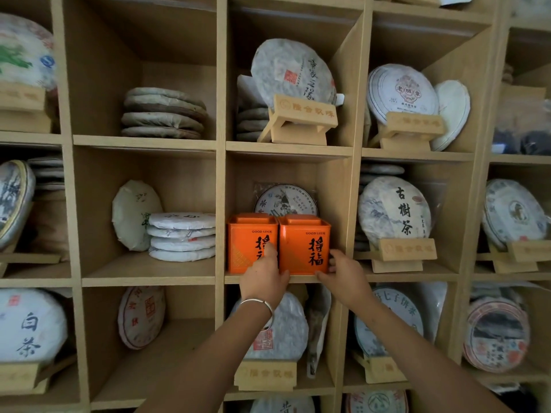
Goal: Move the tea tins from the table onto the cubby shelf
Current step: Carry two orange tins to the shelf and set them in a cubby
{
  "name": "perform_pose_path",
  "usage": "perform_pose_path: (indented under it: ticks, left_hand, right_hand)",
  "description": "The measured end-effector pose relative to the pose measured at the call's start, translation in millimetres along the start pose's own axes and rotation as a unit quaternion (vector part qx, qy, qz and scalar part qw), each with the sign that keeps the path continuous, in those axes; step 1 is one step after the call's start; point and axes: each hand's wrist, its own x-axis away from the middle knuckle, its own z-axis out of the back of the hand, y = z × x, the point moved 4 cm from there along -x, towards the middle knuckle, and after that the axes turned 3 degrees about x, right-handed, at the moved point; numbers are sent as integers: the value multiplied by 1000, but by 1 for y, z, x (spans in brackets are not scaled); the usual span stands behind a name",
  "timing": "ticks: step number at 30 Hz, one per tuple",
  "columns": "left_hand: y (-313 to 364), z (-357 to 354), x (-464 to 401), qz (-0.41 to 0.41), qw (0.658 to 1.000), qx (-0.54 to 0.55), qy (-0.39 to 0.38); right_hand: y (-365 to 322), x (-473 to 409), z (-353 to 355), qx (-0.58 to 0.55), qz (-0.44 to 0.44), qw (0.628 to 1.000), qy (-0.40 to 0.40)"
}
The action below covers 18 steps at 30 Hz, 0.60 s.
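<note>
Two orange square tea tins stand side by side at the front of the middle cubby of the wooden cubby shelf [286, 278], the left tin [244, 242] touching the right tin [301, 242]. Both carry black characters and "GOOD LUCK". My left hand [264, 274], with a silver bangle on the wrist, touches the left tin's front with a straight index finger, near the seam between the tins. My right hand [343, 269] holds the right tin at its lower right corner, fingers round its side and thumb at the bottom front edge.
A wrapped tea cake [286, 201] leans at the back of the same cubby. The neighbouring cubbies hold stacked tea cakes [182, 236] and cakes on wooden stands [393, 213]. The cubby's side walls sit close to both tins. No table is in view.
</note>
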Motion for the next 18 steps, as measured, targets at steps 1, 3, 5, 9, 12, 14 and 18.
perform_pose_path:
  ticks: [1,3,5,9,12,14,18]
  left_hand:
    - [-2,5,-1,-6,1000,7,8]
    - [-7,19,-4,-19,999,23,34]
    - [-12,38,-9,-44,996,33,69]
    - [-18,74,-22,-127,984,-2,126]
    - [-16,85,-32,-162,983,-34,82]
    - [-15,85,-37,-162,984,-61,43]
    - [-9,77,-39,-161,983,-83,-14]
  right_hand:
    - [-1,2,1,-14,-2,1000,7]
    - [-3,7,6,-20,0,998,54]
    - [-13,12,15,9,15,993,118]
    - [-57,13,24,14,100,982,159]
    - [-91,11,13,0,140,985,102]
    - [-104,13,-3,-12,137,988,64]
    - [-109,22,-33,-24,108,993,33]
